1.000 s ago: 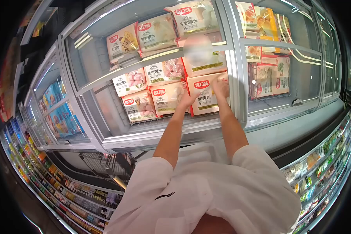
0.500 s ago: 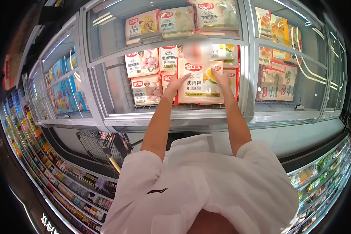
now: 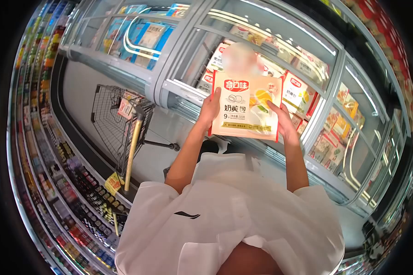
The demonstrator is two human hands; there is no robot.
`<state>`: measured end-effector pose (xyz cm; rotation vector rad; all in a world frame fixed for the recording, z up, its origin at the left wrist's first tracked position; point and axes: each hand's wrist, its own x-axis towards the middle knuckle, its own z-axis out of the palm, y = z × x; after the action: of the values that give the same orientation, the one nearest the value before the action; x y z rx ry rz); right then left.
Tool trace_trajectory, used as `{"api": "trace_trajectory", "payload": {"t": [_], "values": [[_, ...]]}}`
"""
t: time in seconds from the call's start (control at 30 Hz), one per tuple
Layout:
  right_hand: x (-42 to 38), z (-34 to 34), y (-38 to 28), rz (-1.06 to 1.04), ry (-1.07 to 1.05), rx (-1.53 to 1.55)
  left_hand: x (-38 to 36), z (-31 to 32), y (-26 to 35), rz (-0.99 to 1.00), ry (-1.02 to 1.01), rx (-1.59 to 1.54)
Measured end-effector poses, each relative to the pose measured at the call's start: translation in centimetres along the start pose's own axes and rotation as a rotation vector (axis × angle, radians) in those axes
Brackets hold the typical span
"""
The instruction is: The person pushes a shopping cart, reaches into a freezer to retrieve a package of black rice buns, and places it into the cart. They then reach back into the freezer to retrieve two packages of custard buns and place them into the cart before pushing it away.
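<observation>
A pale pink bag of frozen custard buns [image 3: 242, 114] with red edges is held upright in front of me, its printed front facing me. My left hand [image 3: 209, 110] grips its left edge, the thumb over the front. My right hand [image 3: 284, 120] holds the right side, with a thumb or finger pressed on the printed picture; its other fingers are partly hidden behind the bag. Behind it, in the glass-topped freezer, lies a similar custard bun bag [image 3: 296, 94]. A blurred patch covers the area just above the held bag.
A wire shopping cart [image 3: 110, 107] with a pale handle [image 3: 133, 153] stands to my left. The freezer frame [image 3: 175, 59] runs diagonally behind the bag. Blue packages [image 3: 147, 41] lie in the freezer section at left. Shelves of bottles and jars [image 3: 73, 183] line the far left.
The bag has been lifted out of the freezer and brought nearer to me, still in both hands. My view has turned left, bringing more of the cart into sight.
</observation>
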<state>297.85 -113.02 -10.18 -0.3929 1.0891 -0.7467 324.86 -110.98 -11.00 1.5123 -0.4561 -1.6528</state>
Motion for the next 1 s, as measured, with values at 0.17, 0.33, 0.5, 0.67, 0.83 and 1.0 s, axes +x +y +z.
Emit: {"api": "trace_trajectory", "payload": {"t": [0.17,0.33,0.5,0.67,0.83,1.0], "values": [[-2.3,8.5,3.7,-0.058,0.018,-0.387,-10.6,-7.6,-1.1,0.087,0.020,-0.121],[-6.1,18.8,8.5,-0.091,-0.001,-0.641,-18.5,-17.3,-2.9,0.331,0.088,0.079],[-6.5,27.2,16.1,-0.155,-0.294,-0.802,-24.4,-26.8,-7.5,0.334,0.561,0.013],[-10.1,37.1,20.3,-0.250,-0.630,-1.165,-30.6,-34.2,-10.8,0.246,0.815,-0.168],[-9.5,40.3,26.2,-0.317,-0.677,-1.182,-34.4,-38.5,-13.3,0.363,0.885,-0.331],[-10.8,44.0,27.8,-0.173,-0.632,-1.090,-36.7,-41.1,-14.8,0.486,0.909,-0.404]]}}
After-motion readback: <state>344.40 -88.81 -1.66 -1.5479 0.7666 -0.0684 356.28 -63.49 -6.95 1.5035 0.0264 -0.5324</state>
